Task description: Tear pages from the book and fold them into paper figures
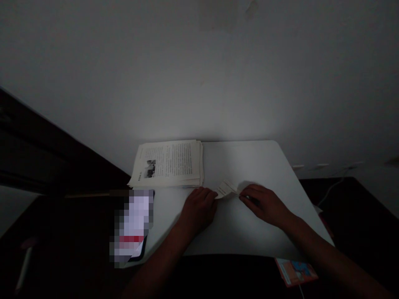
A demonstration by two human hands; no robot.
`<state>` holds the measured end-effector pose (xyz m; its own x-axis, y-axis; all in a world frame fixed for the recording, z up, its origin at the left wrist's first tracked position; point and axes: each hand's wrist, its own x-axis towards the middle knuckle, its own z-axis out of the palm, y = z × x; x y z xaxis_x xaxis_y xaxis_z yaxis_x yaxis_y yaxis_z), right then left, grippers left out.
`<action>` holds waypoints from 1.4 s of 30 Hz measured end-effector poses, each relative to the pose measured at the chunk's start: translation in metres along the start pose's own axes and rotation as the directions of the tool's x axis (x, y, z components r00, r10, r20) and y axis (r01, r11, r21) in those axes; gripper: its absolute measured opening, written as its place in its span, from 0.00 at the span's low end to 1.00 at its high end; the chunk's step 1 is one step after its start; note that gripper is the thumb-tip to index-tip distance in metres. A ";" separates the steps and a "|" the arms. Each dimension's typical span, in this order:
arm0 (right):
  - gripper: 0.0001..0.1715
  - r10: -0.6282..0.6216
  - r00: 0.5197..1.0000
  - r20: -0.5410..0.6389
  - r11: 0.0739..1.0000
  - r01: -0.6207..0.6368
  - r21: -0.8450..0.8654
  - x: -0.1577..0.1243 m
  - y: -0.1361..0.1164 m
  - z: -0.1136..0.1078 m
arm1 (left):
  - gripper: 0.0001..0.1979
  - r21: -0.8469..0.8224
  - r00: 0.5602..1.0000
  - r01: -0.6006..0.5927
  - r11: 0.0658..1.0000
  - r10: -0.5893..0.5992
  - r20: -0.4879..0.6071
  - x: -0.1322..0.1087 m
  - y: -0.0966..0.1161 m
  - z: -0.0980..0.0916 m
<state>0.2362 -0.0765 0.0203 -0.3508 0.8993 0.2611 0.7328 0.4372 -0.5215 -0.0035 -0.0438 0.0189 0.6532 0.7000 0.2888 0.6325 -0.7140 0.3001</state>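
Observation:
A small folded piece of white paper lies on the white table between my two hands. My left hand rests on the table with its fingers curled, the fingertips pinching the paper's left end. My right hand pinches the paper's right end, fingers pressed together. The room is dim, so the paper's folds are hard to make out.
A stack of printed pages lies at the table's back left corner. A phone with a blurred screen sits at the front left edge. An orange booklet pokes out under the table's front right. A white wall stands behind.

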 end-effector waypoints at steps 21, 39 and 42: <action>0.15 0.323 0.944 0.065 0.921 -0.298 -0.249 0.022 -0.010 0.005 | 0.13 0.222 0.971 0.231 0.947 -0.240 0.011 0.014 0.013 0.013; 0.15 0.380 0.925 0.025 0.869 -0.347 -0.354 0.025 -0.020 0.009 | 0.13 0.313 0.943 0.301 0.901 -0.330 0.040 0.011 0.016 0.013; 0.15 0.380 0.925 0.023 0.864 -0.346 -0.367 0.025 -0.021 0.009 | 0.13 0.317 0.943 0.294 0.902 -0.329 0.059 0.012 0.016 0.013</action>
<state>0.2066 -0.0630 0.0309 -0.0595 0.9979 0.0246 0.9681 0.0637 -0.2423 0.0194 -0.0469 0.0151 0.4326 0.8936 0.1196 0.8945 -0.4420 0.0674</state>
